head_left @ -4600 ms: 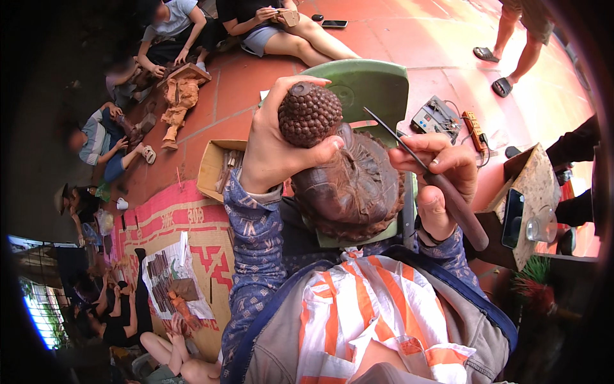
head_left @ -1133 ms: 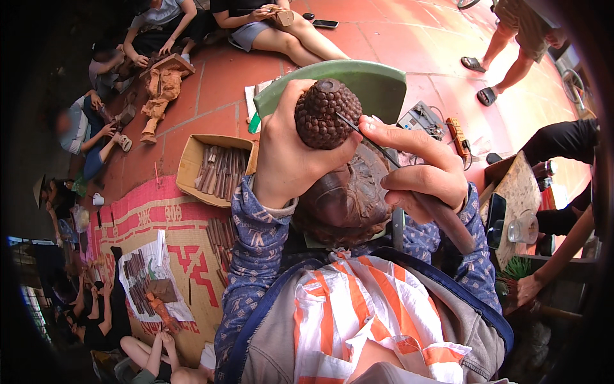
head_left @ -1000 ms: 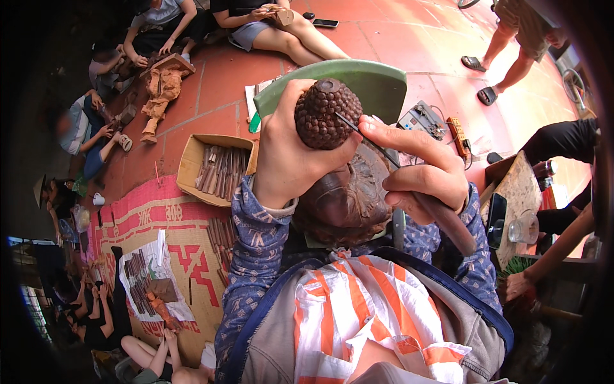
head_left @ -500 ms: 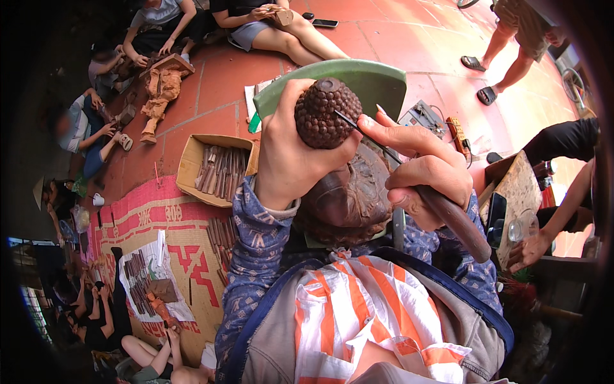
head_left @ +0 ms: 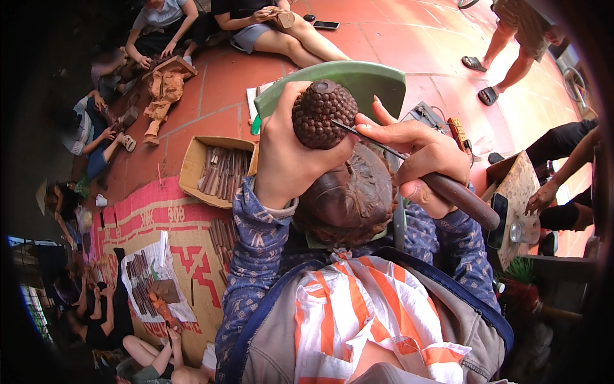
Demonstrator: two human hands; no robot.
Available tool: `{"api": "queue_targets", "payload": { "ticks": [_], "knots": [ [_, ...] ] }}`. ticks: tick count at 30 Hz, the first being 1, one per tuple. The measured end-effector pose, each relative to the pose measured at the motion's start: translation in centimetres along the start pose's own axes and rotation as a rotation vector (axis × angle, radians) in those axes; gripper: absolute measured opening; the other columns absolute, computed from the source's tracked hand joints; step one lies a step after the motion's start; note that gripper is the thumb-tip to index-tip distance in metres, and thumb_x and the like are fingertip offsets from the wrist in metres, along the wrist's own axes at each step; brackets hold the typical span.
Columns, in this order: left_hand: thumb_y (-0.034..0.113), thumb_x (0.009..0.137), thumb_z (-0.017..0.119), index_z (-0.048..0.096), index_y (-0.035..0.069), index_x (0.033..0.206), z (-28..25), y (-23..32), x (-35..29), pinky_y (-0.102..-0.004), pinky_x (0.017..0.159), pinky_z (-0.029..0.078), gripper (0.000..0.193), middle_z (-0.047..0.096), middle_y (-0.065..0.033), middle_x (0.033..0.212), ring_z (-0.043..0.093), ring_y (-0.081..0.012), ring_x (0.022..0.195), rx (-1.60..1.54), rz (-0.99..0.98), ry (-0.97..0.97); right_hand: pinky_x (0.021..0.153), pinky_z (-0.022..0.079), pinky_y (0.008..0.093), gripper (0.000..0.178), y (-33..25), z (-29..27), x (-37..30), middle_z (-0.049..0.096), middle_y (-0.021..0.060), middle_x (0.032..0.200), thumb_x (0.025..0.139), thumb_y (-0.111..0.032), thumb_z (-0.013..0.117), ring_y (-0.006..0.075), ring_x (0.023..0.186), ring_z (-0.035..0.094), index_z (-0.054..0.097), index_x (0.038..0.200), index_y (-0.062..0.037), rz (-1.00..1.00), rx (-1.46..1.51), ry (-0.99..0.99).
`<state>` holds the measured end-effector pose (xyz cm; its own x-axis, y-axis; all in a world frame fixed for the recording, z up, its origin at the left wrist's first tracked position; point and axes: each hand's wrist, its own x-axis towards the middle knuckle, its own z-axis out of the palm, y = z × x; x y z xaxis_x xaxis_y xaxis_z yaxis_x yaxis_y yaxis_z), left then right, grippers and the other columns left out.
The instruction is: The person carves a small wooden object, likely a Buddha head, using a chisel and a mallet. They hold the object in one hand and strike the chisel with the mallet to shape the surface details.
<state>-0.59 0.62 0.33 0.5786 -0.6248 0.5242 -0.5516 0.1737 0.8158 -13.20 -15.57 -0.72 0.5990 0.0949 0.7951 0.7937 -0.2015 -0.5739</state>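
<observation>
A dark brown wooden carving point(head_left: 348, 201) rests on my lap, its knobbly, bead-covered top point(head_left: 323, 112) pointing up. My left hand point(head_left: 284, 150) is closed round the sides of that top, with the thumb below it. A carving chisel point(head_left: 465, 203) with a long rounded wooden handle and thin metal blade is gripped in my right hand point(head_left: 430, 153). The blade's tip touches the beads on the right side. My right index finger lies along the blade close to its tip. A green plastic chair point(head_left: 377, 80) shows behind the carving.
Left of my arm stands a cardboard box point(head_left: 187, 168) of chisels. More tools lie on a patterned mat point(head_left: 192, 221) and on paper point(head_left: 178, 307). Beyond is a reddish-brown carved figure point(head_left: 163, 96). A wooden board with a glass point(head_left: 524, 228) is at right. Several people sit around.
The carving's top has shifted slightly left. My right hand has turned a little, and the chisel's handle end has swung up and to the right. The co-worker's hand at right has moved up.
</observation>
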Motion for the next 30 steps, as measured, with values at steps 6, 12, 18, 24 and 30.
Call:
{"api": "queue_targets", "payload": {
  "ticks": [6, 12, 18, 24, 30],
  "knots": [
    [0.012, 0.069, 0.079, 0.054, 0.002, 0.107, 0.1, -0.2, 0.0, -0.0281, 0.072, 0.053, 0.046, 0.067, -0.0068, 0.088, 0.066, -0.0127, 0.080, -0.014, 0.016, 0.004, 0.111, 0.021, 0.0564, 0.021, -1.0, 0.8, 0.0, 0.055, 0.0350, 0.118, 0.086, -0.020, 0.065, 0.0423, 0.117, 0.055, 0.059, 0.081, -0.0003, -0.025, -0.312, -0.037],
    [0.013, 0.070, 0.079, 0.054, 0.002, 0.107, 0.1, -0.1, 0.0, -0.0281, 0.072, 0.053, 0.046, 0.067, -0.0067, 0.089, 0.065, -0.0124, 0.079, -0.001, 0.025, 0.005, 0.112, 0.017, 0.0600, 0.026, -1.1, 0.3, 0.2, 0.056, 0.0350, 0.118, 0.088, -0.026, 0.065, 0.0443, 0.119, 0.052, 0.060, 0.080, -0.0022, -0.021, -0.357, -0.086],
    [0.011, 0.067, 0.077, 0.053, 0.002, 0.107, 0.0, -0.1, 0.0, -0.0286, 0.071, 0.053, 0.048, 0.067, -0.0071, 0.088, 0.066, -0.0126, 0.078, -0.009, 0.028, -0.002, 0.111, 0.011, 0.0634, 0.030, 0.0, -0.7, -0.3, 0.057, 0.0317, 0.120, 0.092, -0.032, 0.061, 0.0474, 0.124, 0.046, 0.060, 0.077, -0.0059, -0.015, -0.126, -0.162],
    [0.009, 0.066, 0.076, 0.053, 0.002, 0.108, -0.2, -0.2, 0.0, -0.0286, 0.072, 0.053, 0.049, 0.067, -0.0068, 0.088, 0.066, -0.0130, 0.079, 0.008, 0.043, -0.009, 0.112, 0.013, 0.0561, 0.027, -0.5, 0.3, -0.3, 0.058, 0.0353, 0.116, 0.088, -0.025, 0.062, 0.0464, 0.119, 0.052, 0.060, 0.077, -0.0006, -0.003, -0.018, 0.017],
    [0.011, 0.068, 0.078, 0.054, 0.002, 0.107, 0.0, 0.0, 0.0, -0.0286, 0.072, 0.053, 0.046, 0.066, -0.0070, 0.088, 0.066, -0.0133, 0.080, -0.013, -0.004, -0.002, 0.111, 0.022, 0.0521, 0.021, -1.1, 1.7, -0.3, 0.056, 0.0352, 0.118, 0.087, -0.019, 0.058, 0.0420, 0.118, 0.055, 0.057, 0.076, 0.0001, 0.095, 0.075, 0.170]
  ]
}}
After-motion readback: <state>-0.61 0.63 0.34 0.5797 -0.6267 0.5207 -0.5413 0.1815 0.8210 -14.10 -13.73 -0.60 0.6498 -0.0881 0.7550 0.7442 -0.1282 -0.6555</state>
